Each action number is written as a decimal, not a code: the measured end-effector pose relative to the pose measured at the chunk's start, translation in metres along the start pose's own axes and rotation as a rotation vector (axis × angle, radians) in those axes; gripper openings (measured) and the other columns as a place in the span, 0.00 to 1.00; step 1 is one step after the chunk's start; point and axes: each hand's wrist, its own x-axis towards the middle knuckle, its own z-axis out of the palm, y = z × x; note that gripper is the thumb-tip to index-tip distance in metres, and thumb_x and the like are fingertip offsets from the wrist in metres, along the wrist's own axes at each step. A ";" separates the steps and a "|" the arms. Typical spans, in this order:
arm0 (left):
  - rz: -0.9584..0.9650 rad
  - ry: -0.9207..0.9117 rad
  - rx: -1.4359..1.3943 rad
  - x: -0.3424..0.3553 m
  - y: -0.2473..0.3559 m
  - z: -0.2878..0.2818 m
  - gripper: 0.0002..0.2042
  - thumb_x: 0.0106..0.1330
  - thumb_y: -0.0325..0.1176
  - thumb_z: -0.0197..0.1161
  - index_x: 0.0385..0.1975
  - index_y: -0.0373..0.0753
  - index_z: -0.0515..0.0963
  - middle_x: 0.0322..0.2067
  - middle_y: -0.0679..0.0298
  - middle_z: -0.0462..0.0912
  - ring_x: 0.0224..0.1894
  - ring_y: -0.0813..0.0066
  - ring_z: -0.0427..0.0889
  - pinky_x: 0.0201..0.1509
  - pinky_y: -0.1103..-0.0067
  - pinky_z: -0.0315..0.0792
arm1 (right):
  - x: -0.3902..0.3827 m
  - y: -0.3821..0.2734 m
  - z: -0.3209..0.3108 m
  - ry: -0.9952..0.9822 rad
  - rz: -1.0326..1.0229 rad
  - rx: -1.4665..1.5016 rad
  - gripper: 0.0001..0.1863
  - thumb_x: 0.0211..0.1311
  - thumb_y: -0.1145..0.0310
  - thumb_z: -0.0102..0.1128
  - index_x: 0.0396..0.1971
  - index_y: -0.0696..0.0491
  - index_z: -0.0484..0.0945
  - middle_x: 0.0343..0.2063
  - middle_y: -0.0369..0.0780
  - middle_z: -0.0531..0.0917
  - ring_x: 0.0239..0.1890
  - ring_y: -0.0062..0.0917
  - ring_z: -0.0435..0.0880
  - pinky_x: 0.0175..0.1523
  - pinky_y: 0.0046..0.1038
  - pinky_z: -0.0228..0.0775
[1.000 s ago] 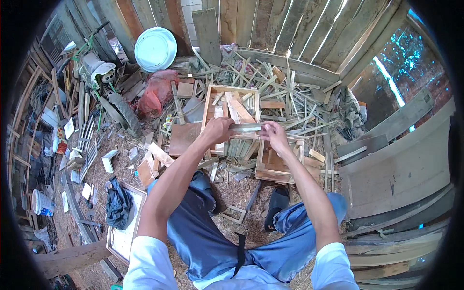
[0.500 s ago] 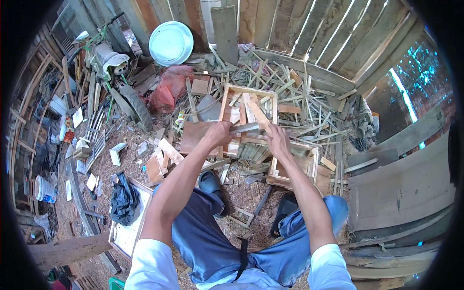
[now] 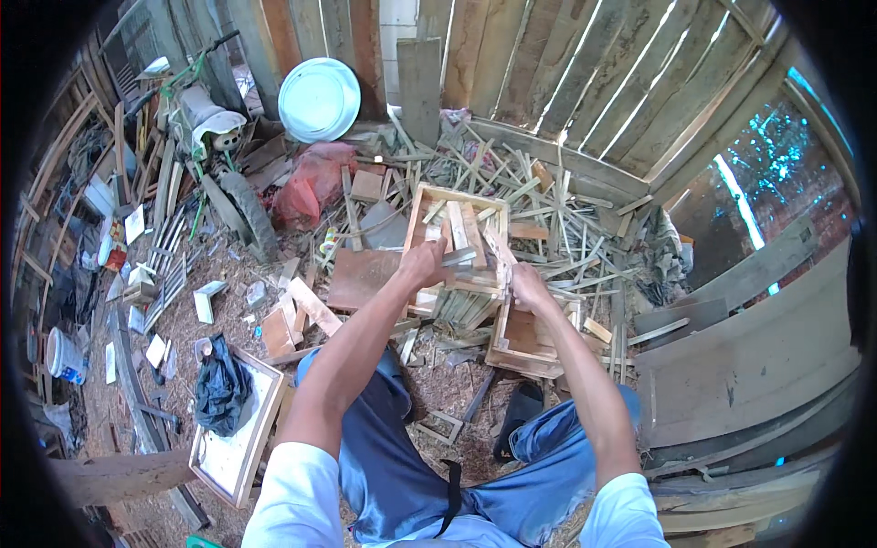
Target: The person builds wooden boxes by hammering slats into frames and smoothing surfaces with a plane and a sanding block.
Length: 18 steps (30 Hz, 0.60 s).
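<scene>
Both my arms reach forward over two pale wooden boxes. My left hand point(image 3: 423, 263) is closed on a short flat grey strip point(image 3: 459, 257), whose material I cannot make out; it points right. My right hand point(image 3: 528, 287) grips the near end of a pale wooden slat point(image 3: 498, 247), which slants up and away to the left. The strip and the slat are apart. Beneath them stands the farther box point(image 3: 501, 212) with loose wood pieces point(image 3: 470, 233) in it. The nearer box point(image 3: 530, 365) lies below my right hand.
Heaped offcuts point(image 3: 585, 228) fill the ground toward the plank wall point(image 3: 512, 64). A brown board point(image 3: 361, 279) lies left of the boxes. At my left is a white tray-like panel point(image 3: 239, 457) with a black plastic bag point(image 3: 222, 388). A blue basin point(image 3: 320, 100) leans at the back.
My right hand has drawn down and nearer with its slat, away from the grey strip it was crossing. My left hand still holds the strip. The whole view has shifted slightly.
</scene>
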 end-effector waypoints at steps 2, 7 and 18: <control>-0.001 -0.012 -0.007 0.003 0.006 -0.009 0.21 0.52 0.36 0.63 0.44 0.32 0.68 0.35 0.42 0.81 0.40 0.43 0.81 0.45 0.58 0.74 | -0.022 -0.019 -0.027 -0.160 0.028 0.174 0.26 0.75 0.50 0.32 0.55 0.57 0.68 0.30 0.36 0.74 0.25 0.18 0.71 0.32 0.21 0.69; 0.108 0.069 -0.219 0.013 0.021 -0.032 0.26 0.53 0.33 0.62 0.51 0.34 0.61 0.34 0.42 0.81 0.40 0.42 0.80 0.45 0.58 0.74 | -0.049 -0.015 -0.076 -0.107 -0.108 0.286 0.18 0.76 0.61 0.38 0.57 0.53 0.67 0.34 0.37 0.76 0.27 0.18 0.74 0.35 0.22 0.71; 0.073 0.001 -0.371 0.017 0.066 -0.069 0.26 0.72 0.53 0.47 0.50 0.31 0.73 0.37 0.44 0.81 0.43 0.53 0.81 0.47 0.65 0.71 | -0.064 -0.011 -0.088 -0.200 -0.098 0.991 0.21 0.70 0.73 0.46 0.62 0.54 0.62 0.47 0.44 0.79 0.35 0.22 0.78 0.40 0.24 0.73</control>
